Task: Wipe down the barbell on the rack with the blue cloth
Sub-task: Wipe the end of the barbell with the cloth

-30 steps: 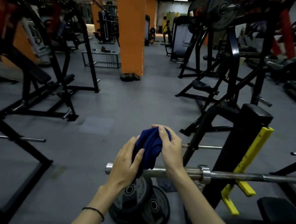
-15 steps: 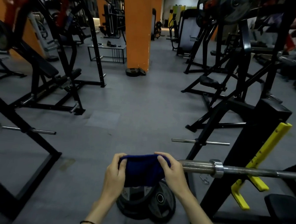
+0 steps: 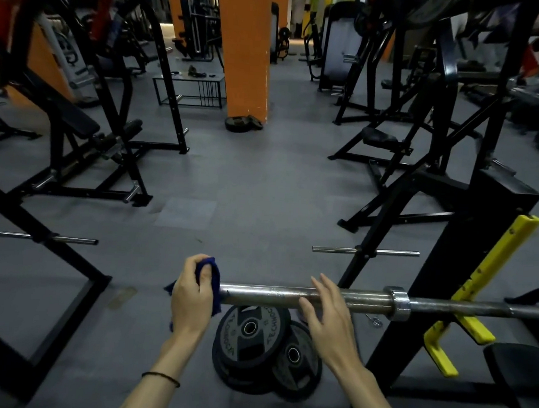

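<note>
Cloth (image 3: pixel 209 282) (blue) wraps the barbell (image 3: pixel 287 297) end inside the left grip (image 3: pixel 193 297); right grip (image 3: pixel 326 314) hovers open.

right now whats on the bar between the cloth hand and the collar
In the head view, only the right hand, open over the bare barbell sleeve between the left hand gripping the blue cloth and the collar.

A gym: weight machines (image 3: pixel 86 136), plates (image 3: pixel 253 338), barbell (image 3: pixel 319 296) on a rack (image 3: pixel 467 247), rubber floor (image 3: pixel 263 187).

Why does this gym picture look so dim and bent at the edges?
Head view: dim overhead light, so the blue cloth looks nearly black; the wide lens bows the frames at the edges; the barbell shows a faint sheen; far machines are soft.
</note>
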A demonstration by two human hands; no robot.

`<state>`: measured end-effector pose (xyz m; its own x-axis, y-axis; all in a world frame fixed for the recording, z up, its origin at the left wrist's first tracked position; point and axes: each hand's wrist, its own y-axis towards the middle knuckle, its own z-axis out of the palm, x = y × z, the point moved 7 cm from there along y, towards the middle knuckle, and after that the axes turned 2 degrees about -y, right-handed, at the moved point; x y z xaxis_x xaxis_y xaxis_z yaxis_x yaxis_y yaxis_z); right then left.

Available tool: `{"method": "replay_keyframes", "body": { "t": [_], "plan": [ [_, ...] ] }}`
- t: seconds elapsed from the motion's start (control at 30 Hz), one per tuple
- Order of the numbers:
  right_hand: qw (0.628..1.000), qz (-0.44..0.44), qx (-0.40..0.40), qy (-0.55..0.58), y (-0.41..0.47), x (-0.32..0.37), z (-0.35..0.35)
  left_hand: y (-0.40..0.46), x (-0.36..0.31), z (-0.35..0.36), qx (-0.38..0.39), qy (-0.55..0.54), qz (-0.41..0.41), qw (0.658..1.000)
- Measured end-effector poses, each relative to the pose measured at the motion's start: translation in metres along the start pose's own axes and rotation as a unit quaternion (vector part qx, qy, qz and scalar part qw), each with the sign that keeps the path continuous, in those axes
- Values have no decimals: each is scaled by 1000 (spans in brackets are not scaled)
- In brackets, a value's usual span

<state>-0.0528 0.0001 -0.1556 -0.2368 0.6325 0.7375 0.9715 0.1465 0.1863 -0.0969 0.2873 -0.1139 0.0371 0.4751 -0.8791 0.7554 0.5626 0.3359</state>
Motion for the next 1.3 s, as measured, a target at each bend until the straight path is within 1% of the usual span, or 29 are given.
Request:
{"method": "replay_keyframes", "body": {
  "t": [0.13,0.23,0.3,0.4,0.5,0.63,0.73,0.83,1.03,1.17,1.3],
  "plan": [
    [999,3,25,-38,10,-14,-6,-7,14,15,-11,19,-27,999],
    [997,-12,20,-67,17,-26,-11,-13,24,36,32,23,-18,999],
    [995,-31,16,-98,21,-35,-13,-20,26,51,60,50,27,997],
    [990,-44,17,-130,25,-44,-17,-35,34,67,87,125,98,983],
    [986,-51,15,-161,28,-53,-21,-47,47,72,92,184,125,971],
    [979,-56,17,-197,28,-67,-23,-56,57,72,134,176,91,971],
    [974,-69,4,-214,27,-74,-23,-64,49,72,124,163,107,973],
    [970,-82,-8,-228,25,-77,-22,-69,43,73,114,180,126,969],
    [958,-95,-15,-269,20,-84,-19,-76,42,95,177,272,191,926],
    [953,-100,-17,-285,19,-81,-18,-95,23,124,219,279,212,911],
    [950,-107,-18,-293,19,-82,-19,-117,3,157,260,306,279,872]
  ]
}}
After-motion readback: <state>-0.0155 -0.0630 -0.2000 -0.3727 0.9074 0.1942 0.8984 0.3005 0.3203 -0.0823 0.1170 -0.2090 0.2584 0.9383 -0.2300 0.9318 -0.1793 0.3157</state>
